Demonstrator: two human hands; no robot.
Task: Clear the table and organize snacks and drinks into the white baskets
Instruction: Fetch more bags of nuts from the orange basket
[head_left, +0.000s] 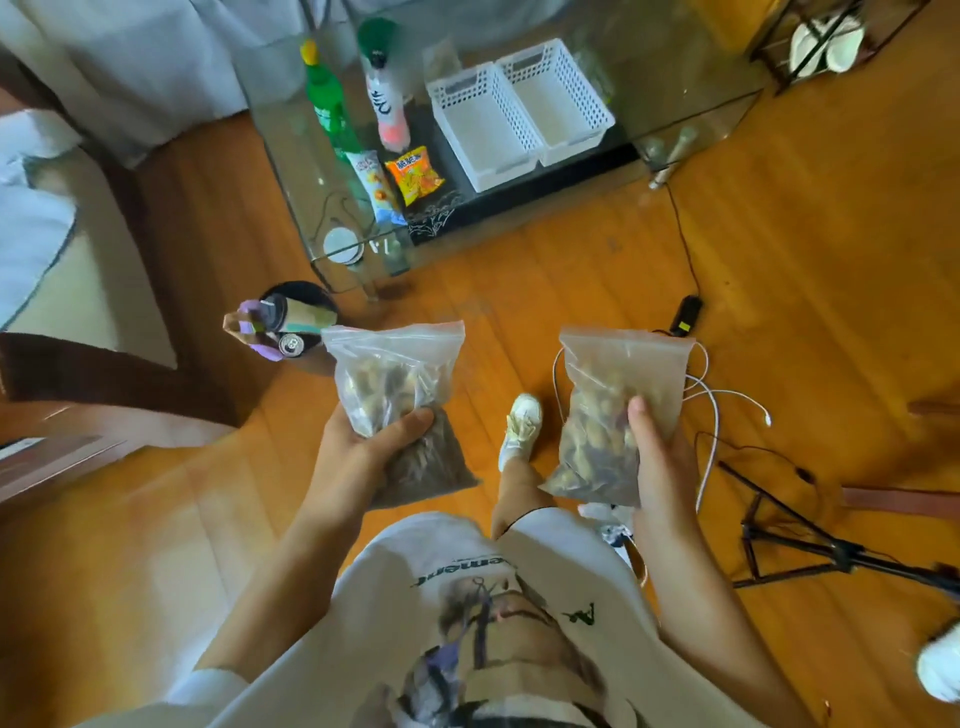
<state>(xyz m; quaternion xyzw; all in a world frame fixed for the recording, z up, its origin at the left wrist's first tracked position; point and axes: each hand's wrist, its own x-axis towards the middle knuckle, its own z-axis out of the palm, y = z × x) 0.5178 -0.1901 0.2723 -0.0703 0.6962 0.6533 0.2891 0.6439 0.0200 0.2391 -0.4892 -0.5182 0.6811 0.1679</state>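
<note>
- Head view, hands: my left hand (363, 447) grips a clear zip bag of snacks (392, 382), thumb curled over its front, with a second bag of darker contents (431, 465) held beneath it in the same hand.
- My right hand (660, 457) grips another zip bag of mixed snacks (613, 415), fingers wrapped around its right edge and thumb pressing on the front. Both hands hold their bags above the wooden floor (519, 291), well apart from the table.
- Head view, table: ahead I see the glass table (291, 171). Two white baskets (519, 114) stand side by side on it, touching, and nothing shows inside them.
- Left of the baskets stand a green bottle (324, 98) and a white bottle with a green cap and pink base (384, 88).
- In front of the bottles lie an orange snack packet (414, 174) and a pale blue-and-white snack packet (375, 187), just beside each other.
- Head view, floor: a dark bin (301, 312) with a cup and a can in it sits near the table's corner; white cables (722, 395) and a black tripod (795, 545) lie to my right.
</note>
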